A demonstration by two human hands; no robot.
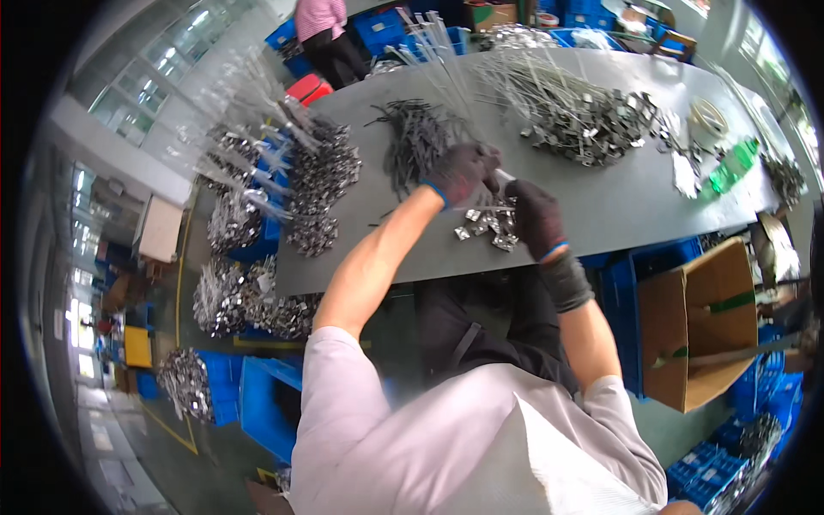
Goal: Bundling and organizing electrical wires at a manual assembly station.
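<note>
Both my hands wear dark gloves and meet over the grey table point(378, 245). My left hand point(463, 174) is closed, its fingertips at a small pale piece point(505, 176) between the hands. My right hand point(536, 219) is closed too, its fingers against the same piece; its kind is too small to make out. Under and beside my right hand lies a small heap of shiny metal clips point(489, 227), with a thin strip across its far side. Just beyond my left hand is a pile of dark grey strips point(412, 142).
Long metal strips with square ends point(592, 129) cover the far right of the table. A green bottle point(734, 166) and a tape roll point(708, 118) lie farther right. Shiny metal parts point(322, 172) heap along the left edge. An open cardboard box point(708, 322) stands right; a person point(322, 30) is beyond.
</note>
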